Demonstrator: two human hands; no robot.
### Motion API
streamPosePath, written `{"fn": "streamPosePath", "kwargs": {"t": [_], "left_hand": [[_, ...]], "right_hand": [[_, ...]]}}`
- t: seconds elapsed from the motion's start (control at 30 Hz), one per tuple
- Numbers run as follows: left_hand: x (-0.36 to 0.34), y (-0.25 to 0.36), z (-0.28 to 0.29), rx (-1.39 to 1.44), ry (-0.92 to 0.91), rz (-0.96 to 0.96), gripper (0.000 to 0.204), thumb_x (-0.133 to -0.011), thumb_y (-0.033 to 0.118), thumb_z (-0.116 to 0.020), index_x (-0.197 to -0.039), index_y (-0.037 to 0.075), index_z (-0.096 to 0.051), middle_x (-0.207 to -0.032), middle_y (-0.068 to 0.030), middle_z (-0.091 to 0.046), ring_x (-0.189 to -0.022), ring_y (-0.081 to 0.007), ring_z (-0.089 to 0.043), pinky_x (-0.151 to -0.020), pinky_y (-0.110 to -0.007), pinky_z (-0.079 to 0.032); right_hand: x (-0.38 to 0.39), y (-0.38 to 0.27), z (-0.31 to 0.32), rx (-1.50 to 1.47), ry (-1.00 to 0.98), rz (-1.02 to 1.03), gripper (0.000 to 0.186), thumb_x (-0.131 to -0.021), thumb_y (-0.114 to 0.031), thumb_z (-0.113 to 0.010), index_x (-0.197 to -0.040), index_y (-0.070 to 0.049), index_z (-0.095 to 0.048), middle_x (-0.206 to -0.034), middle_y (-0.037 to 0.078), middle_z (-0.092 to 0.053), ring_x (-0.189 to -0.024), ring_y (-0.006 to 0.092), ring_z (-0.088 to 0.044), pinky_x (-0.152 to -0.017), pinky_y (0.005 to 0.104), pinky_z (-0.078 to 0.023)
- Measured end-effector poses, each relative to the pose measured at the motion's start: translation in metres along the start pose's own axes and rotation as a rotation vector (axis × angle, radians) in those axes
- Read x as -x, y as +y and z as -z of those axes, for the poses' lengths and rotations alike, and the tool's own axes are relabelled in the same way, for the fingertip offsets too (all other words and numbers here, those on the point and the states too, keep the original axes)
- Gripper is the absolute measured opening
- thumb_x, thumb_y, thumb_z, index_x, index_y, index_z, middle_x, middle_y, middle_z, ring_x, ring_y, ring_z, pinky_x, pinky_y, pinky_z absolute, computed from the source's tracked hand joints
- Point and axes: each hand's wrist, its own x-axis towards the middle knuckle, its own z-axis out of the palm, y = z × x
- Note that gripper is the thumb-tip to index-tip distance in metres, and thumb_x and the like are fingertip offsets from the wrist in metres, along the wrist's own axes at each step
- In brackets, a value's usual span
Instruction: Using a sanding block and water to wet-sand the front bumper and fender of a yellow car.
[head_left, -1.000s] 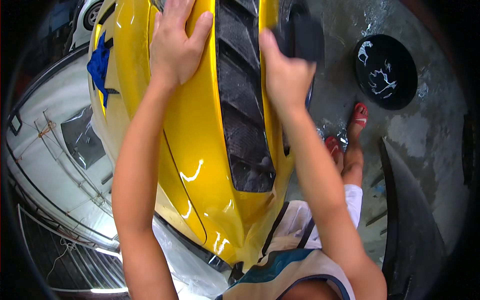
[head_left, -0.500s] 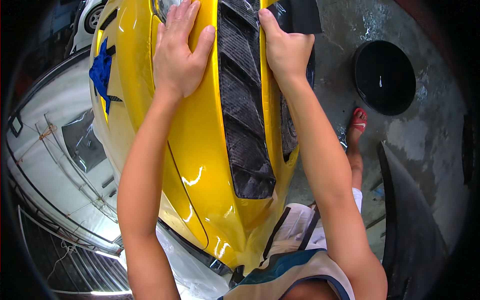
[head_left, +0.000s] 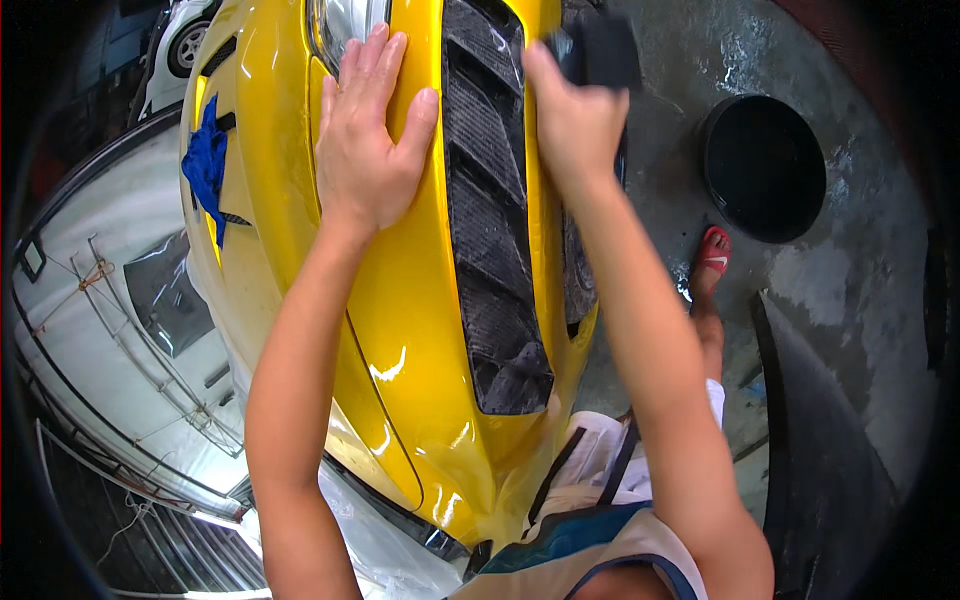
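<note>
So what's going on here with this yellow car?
A person's left hand lies flat on a glossy yellow car body panel. The right hand is curled at the far side of the black vented insert; a blurred black item, possibly gripped, shows beyond it. A blue cloth rests on the bodywork; a round black tub stands on the floor.

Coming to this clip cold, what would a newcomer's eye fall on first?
Probably the glossy yellow bodywork filling the middle, with a dark slatted panel set into it. The bare hands come next: the left hand flat on the yellow, the right hand, blurred, beyond the panel's right edge. Then the blue cloth at upper left and the round black tub at right.
</note>
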Motion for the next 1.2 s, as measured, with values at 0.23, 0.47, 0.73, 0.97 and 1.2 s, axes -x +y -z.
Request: {"fn": "streamPosePath", "kwargs": {"t": [0.23, 0.47, 0.73, 0.97, 1.2], "left_hand": [[0.001, 0.008, 0.002, -0.004, -0.042, 0.003, 0.057, -0.102, 0.034, -0.056, -0.151, 0.006, -0.050, -0.161, -0.0152, -0.043, -0.151, -0.0378, -0.035, -0.125, -0.052, -0.019], [-0.006, 0.005, -0.003, -0.014, 0.004, -0.004, 0.061, -0.099, 0.041, -0.058, -0.149, 0.007, -0.053, -0.159, -0.0152, -0.046, -0.149, -0.0380, -0.038, -0.123, -0.053, -0.023], [0.002, 0.003, 0.002, -0.023, -0.010, 0.006, 0.060, -0.099, 0.041, -0.058, -0.149, 0.007, -0.053, -0.158, -0.0147, -0.046, -0.149, -0.0374, -0.038, -0.124, -0.053, -0.023], [-0.002, 0.008, -0.001, -0.002, 0.000, 0.004, 0.061, -0.099, 0.042, -0.058, -0.149, 0.007, -0.053, -0.159, -0.0147, -0.046, -0.149, -0.0375, -0.038, -0.124, -0.052, -0.023], [0.002, 0.006, 0.001, 0.000, -0.007, 0.011, 0.061, -0.099, 0.042, -0.058, -0.148, 0.006, -0.054, -0.159, -0.0151, -0.046, -0.149, -0.0391, -0.038, -0.123, -0.053, -0.023]], "right_hand": [[-0.010, 0.004, -0.003, 0.100, 0.065, 0.062, 0.044, -0.090, -0.032, -0.080, -0.083, 0.011, -0.069, -0.084, 0.009, -0.072, -0.079, 0.0129, -0.067, -0.076, 0.0307, -0.053], [-0.032, 0.036, -0.019, -0.179, 0.310, 0.499, 0.057, -0.089, -0.039, -0.079, -0.069, 0.013, -0.065, -0.063, 0.002, -0.062, -0.062, 0.0093, -0.057, -0.061, 0.0347, -0.051], [-0.026, 0.023, -0.020, -0.155, 0.202, 0.437, 0.034, -0.089, -0.026, -0.081, -0.095, 0.006, -0.072, -0.079, 0.001, -0.068, -0.069, 0.0073, -0.057, -0.063, 0.0305, -0.050], [-0.029, 0.044, -0.020, -0.257, 0.340, 0.499, 0.044, -0.089, -0.035, -0.079, -0.077, 0.007, -0.071, -0.060, 0.008, -0.066, -0.053, 0.0166, -0.061, -0.056, 0.0357, -0.051], [-0.027, 0.019, -0.010, -0.146, 0.007, 0.085, 0.028, -0.088, -0.015, -0.079, -0.104, 0.005, -0.070, -0.078, 0.006, -0.069, -0.070, 0.0138, -0.065, -0.068, 0.0337, -0.054]]}}
